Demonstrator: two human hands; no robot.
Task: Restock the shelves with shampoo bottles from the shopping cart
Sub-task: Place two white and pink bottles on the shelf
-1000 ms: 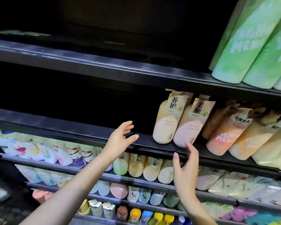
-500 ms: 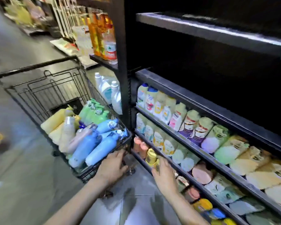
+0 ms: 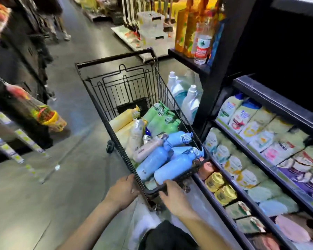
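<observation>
Bare forearms, no sleeves/rings; black garment (image 3: pixel 168 237) w/ white fabric below.

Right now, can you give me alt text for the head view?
Both hands, left hand and right hand, hold the near rim of a black shopping cart filled with blue bottles, green bottles and cream bottles, beside stocked shelves on the right.

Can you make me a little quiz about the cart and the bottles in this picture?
1. True or false: both hands hold a bottle.
2. What colour are the plastic bottles lying nearest the hands in the black wire shopping cart?
3. Which side of the cart are the stocked shelves: A left, B right?

Key:
1. False: the left hand and right hand touch the cart's near rim.
2. Blue.
3. B.
</observation>
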